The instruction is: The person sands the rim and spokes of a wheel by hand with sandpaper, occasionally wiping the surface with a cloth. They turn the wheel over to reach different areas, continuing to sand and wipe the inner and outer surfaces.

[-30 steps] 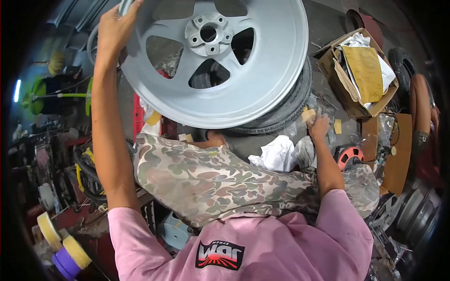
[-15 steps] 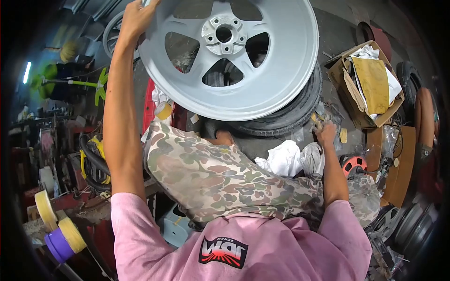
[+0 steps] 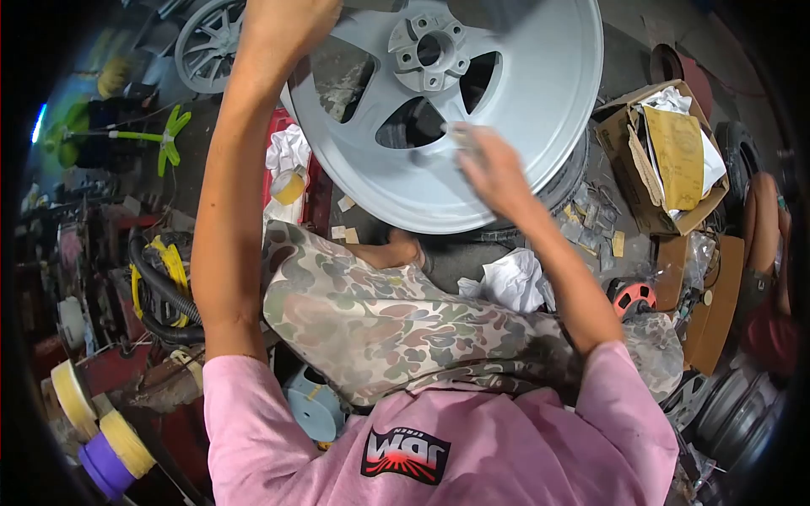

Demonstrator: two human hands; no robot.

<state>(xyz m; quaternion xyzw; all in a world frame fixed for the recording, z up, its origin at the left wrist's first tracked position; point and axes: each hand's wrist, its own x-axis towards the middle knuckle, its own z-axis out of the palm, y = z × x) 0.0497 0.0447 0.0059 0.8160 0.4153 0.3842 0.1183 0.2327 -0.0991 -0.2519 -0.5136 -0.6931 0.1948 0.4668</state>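
The big grey wheel (image 3: 472, 110) looks heavy, hard and smooth, so the left hand (image 3: 283, 25) grips its far-left rim while the right hand (image 3: 489, 169), fingers curled on something small and blurry, presses its face.

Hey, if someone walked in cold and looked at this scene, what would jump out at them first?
The big grey alloy wheel at the top centre, tilted toward the camera, would catch the eye first. The left hand grips its upper left rim, while the right hand presses a small blurred pad against its face. Below are camouflage trousers, and at right an open cardboard box of sandpaper sheets.
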